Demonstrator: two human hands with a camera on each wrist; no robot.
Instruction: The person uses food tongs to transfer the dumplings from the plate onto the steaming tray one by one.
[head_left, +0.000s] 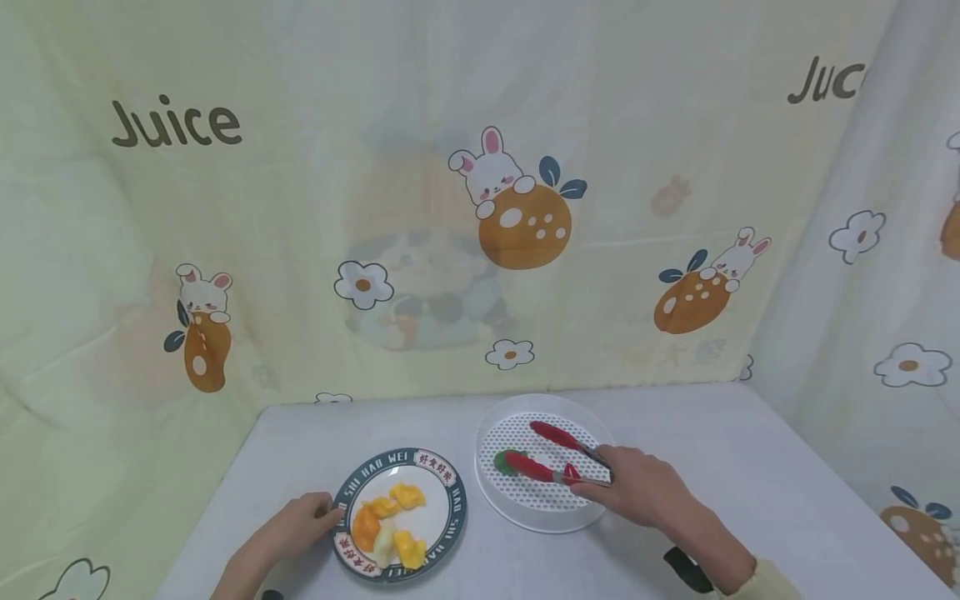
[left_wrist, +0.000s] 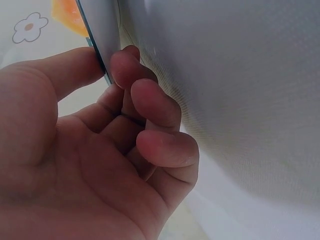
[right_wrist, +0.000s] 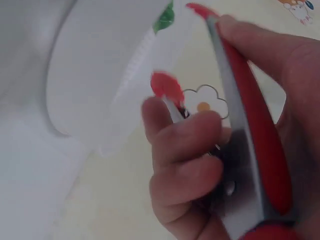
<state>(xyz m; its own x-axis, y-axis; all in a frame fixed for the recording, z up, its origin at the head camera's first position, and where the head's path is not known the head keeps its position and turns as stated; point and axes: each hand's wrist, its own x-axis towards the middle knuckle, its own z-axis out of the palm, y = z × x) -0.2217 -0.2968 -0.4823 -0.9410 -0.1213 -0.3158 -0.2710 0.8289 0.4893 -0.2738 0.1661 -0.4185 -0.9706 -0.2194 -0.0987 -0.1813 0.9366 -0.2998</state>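
Observation:
Red-tipped tongs (head_left: pixel 534 467) are in my right hand (head_left: pixel 637 487), the fingers curled round the handles in the right wrist view. Their two arms are spread apart over a round white perforated steamer tray (head_left: pixel 487 492). Inside the tray, a green piece (head_left: pixel 507 463) lies partly under one red tip, and a small red piece (head_left: pixel 572 472) shows beside the tongs. My left hand (head_left: pixel 303 523) pinches the edge of a dark-rimmed plate (head_left: pixel 456 521) between thumb and fingers. Dumpling-like pieces lie on that plate: yellow (head_left: pixel 408 550), orange (head_left: pixel 365 529) and pale green (head_left: pixel 385 544).
A white-covered table (head_left: pixel 697 450) carries the plate at left and the tray just right of it, with a narrow gap between. Behind the table hangs a printed curtain (head_left: pixel 420 183), and another stretch of it closes off the right side.

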